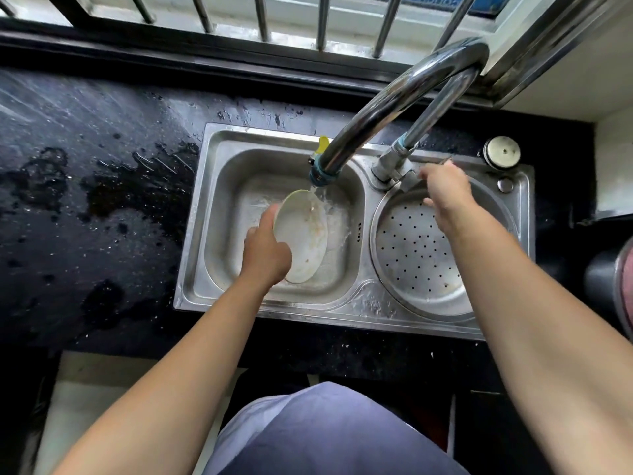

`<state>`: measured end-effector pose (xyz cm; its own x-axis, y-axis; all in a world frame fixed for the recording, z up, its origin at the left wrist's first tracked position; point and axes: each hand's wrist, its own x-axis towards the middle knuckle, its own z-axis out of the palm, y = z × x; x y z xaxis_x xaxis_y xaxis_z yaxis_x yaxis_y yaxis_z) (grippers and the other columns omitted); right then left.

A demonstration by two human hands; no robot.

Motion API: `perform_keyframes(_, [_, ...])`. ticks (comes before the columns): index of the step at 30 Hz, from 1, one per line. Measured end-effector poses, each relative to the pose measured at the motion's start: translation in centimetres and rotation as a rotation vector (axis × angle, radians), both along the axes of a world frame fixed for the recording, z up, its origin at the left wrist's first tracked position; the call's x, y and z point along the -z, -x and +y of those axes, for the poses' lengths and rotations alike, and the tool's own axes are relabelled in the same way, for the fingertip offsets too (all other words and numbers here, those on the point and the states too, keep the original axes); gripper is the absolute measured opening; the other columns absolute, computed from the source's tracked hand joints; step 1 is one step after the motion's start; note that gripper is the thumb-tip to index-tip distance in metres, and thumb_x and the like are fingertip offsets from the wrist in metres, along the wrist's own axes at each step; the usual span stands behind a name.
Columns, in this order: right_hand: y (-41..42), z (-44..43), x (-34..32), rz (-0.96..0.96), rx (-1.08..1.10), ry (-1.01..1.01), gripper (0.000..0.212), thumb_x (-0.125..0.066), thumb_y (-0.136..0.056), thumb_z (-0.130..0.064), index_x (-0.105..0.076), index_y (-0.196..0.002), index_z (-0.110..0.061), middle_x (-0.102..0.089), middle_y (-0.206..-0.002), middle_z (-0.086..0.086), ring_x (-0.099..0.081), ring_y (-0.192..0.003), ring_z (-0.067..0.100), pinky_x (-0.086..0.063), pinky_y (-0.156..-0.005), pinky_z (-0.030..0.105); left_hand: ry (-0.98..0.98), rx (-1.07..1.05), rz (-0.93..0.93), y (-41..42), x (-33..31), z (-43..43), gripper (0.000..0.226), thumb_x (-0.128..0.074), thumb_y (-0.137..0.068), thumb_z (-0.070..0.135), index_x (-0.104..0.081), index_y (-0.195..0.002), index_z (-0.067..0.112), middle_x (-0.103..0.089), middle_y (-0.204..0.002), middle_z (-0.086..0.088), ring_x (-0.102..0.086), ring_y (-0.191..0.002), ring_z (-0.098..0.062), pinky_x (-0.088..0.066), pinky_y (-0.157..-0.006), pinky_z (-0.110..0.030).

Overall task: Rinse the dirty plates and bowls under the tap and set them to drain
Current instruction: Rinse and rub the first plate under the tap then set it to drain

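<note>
Plate (pixel 303 234), a single pale one with brownish streaks on its face, stands tilted on edge inside the left basin (pixel 226 186) of the sink, its upper rim just under the tap spout (pixel 394 108), where a thin stream of water (pixel 313 197) strikes it. The left hand (pixel 265 252) grips the plate by its left rim, thumb laid on the soiled face and fingers curled behind. The right hand (pixel 445 197) reaches to the tap lever (pixel 409 180) with fingers above and thumb below, but blur hides whether it pinches the lever or only touches it. The likeliest trouble, as I judge it, is the wet plate slipping from a one-handed hold on its rim and knocking against the steel. A sharp turn of the lever could also send the water hard onto the tilted face and spray it over the already wet dark table (pixel 85 166). Since the stream lands near the top rim only, the lower streaks may stay unwashed unless the plate is turned. Counted: one plate, no bowls in view, one tap with one lever, two basins, one perforated drain tray (pixel 418 255) seated in the right basin with nothing lying in it, and two hands.
</note>
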<state>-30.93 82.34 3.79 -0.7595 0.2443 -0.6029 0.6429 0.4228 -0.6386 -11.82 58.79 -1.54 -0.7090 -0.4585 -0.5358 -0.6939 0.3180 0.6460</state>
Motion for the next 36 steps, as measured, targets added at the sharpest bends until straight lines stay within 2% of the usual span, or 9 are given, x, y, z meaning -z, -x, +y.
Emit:
perform_keyframes(3, [-4.1, -0.2, 0.0, 0.006, -0.206, -0.031, 0.058, -0.056, -0.077, -0.031, -0.055, -0.135, -0.021, -0.061, -0.13, 0.0, -0.054, -0.122, 0.026, -0.045, -0.084, 0.028, 0.191, 0.172, 0.161, -0.5, -0.6, 0.9, 0.08, -0.038, -0.088, -0.007, -0.043, -0.155, 0.037, -0.055, -0.113, -0.014, -0.054, -0.097, -0.034, -0.044, -0.081, -0.036])
perform_keyframes(9, [-11.6, -0.8, 1.5, -0.145, -0.477, 0.199, 0.075, -0.06, -0.09, -0.022, -0.032, -0.159, -0.036, -0.041, -0.161, 0.001, -0.047, -0.14, 0.015, -0.04, -0.113, 0.034, 0.287, 0.571, 0.386, -0.7, -1.2, 0.7, 0.069, -0.06, -0.087, -0.011, -0.061, -0.144, 0.026, -0.064, -0.145, 0.004, -0.061, -0.127, -0.024, -0.049, -0.104, -0.033])
perform_keyframes(12, [-13.4, -0.6, 0.7, -0.137, -0.719, 0.226, 0.088, -0.06, -0.08, -0.023, -0.027, -0.157, -0.047, -0.046, -0.157, -0.005, -0.049, -0.138, 0.011, -0.042, -0.115, 0.035, 0.167, 0.569, 0.536, -0.7, -2.0, 1.0, 0.048, -0.059, -0.086, 0.011, -0.071, -0.131, 0.023, -0.069, -0.134, 0.016, -0.065, -0.121, -0.01, -0.041, -0.099, -0.01])
perform_keyframes(15, [-14.5, -0.2, 0.4, 0.001, -0.9, -0.035, 0.076, -0.048, -0.08, -0.027, -0.033, -0.151, -0.051, -0.067, -0.131, 0.007, -0.063, -0.112, 0.026, -0.048, -0.088, 0.029, 0.061, 0.477, 0.621, -0.5, -2.3, 2.2, 0.045, -0.058, -0.081, 0.01, -0.076, -0.119, 0.025, -0.069, -0.121, 0.032, -0.066, -0.112, 0.006, -0.047, -0.093, -0.011])
perform_keyframes(21, [-13.8, 3.6, -0.2, 0.244, -0.717, -0.345, 0.056, -0.047, -0.087, -0.017, -0.055, -0.138, -0.038, -0.074, -0.104, 0.014, -0.065, -0.095, 0.038, -0.055, -0.077, 0.042, 0.131, 0.349, 0.665, 1.4, -2.2, 5.8, 0.031, -0.062, -0.083, 0.011, -0.08, -0.106, 0.022, -0.08, -0.093, 0.007, -0.069, -0.083, -0.007, -0.057, -0.077, -0.03])
perform_keyframes(24, [-13.1, 6.7, -0.1, 0.222, -0.585, -0.458, 0.039, -0.047, -0.093, -0.012, -0.062, -0.127, -0.022, -0.07, -0.094, 0.024, -0.062, -0.09, 0.045, -0.046, -0.069, 0.04, 0.049, 0.337, 0.572, 2.0, -1.4, 7.2, 0.023, -0.072, -0.094, 0.013, -0.078, -0.115, 0.017, -0.075, -0.1, 0.014, -0.068, -0.089, 0.009, -0.062, -0.08, -0.026])
perform_keyframes(27, [-12.0, 9.8, -0.1, 0.132, -0.433, -0.519, 0.024, -0.042, -0.1, -0.015, -0.062, -0.103, -0.003, -0.066, -0.094, 0.029, -0.059, -0.093, 0.047, -0.037, -0.068, 0.04, 0.033, 0.45, 0.46, 1.8, -0.6, 9.2, 0.031, -0.072, -0.095, 0.013, -0.073, -0.127, 0.015, -0.077, -0.115, 0.002, -0.071, -0.103, -0.009, -0.062, -0.089, -0.036])
perform_keyframes(31, [-10.4, 12.3, -0.3, -0.014, -0.299, -0.433, 0.018, -0.047, -0.094, -0.01, -0.063, -0.089, -0.005, -0.063, -0.09, 0.019, -0.055, -0.1, 0.043, -0.038, -0.073, 0.037, -0.077, 0.443, 0.264, 2.5, -0.4, 12.3, 0.042, -0.066, -0.1, 0.025, -0.063, -0.14, 0.015, -0.073, -0.122, 0.001, -0.069, -0.107, -0.014, -0.055, -0.095, -0.032])
perform_keyframes(36, [-10.3, 13.5, 2.0, -0.236, 0.046, -0.017, 0.035, -0.065, -0.083, -0.016, -0.067, -0.115, 0.0, -0.073, -0.106, 0.014, -0.069, -0.096, 0.032, -0.06, -0.079, 0.043, -0.444, 0.181, -0.076, 5.4, -0.8, 15.4, 0.036, -0.055, -0.1, 0.042, -0.061, -0.13, 0.023, -0.071, -0.118, -0.008, -0.074, -0.098, -0.031, -0.065, -0.081, -0.054])
